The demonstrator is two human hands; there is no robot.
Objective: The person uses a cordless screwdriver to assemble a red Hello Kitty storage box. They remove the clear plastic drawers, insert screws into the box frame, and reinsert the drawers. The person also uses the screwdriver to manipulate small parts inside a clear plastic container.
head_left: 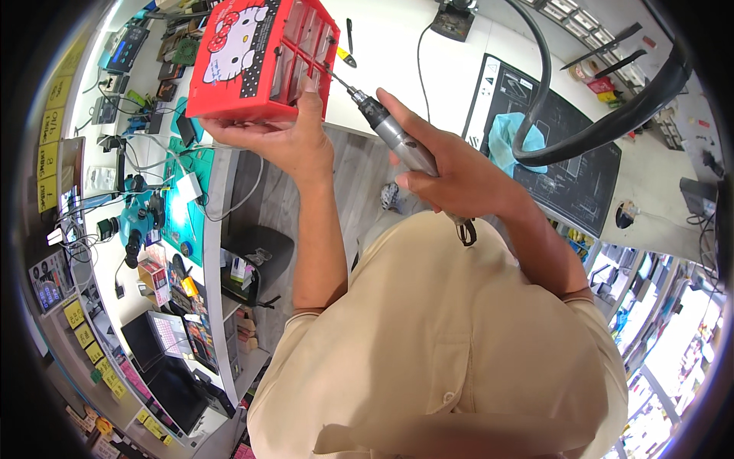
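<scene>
Head view: your left hand (294, 145) is clamped on a red box (258, 84) with clear drawers (304, 30), fingers beneath it and thumb against the drawer front. The box is at the upper left, beside a bare stretch of white surface (390, 34). Your right hand (459, 172) is wrapped around a slim metallic rotary tool (403, 141), its long axis slanting from near your torso up and left toward the box. From your right hand, the box lies ahead and leftward; your left hand is nearer, touching it. The thin bit (340, 81) points at the drawer side; whether it touches, I cannot tell.
</scene>
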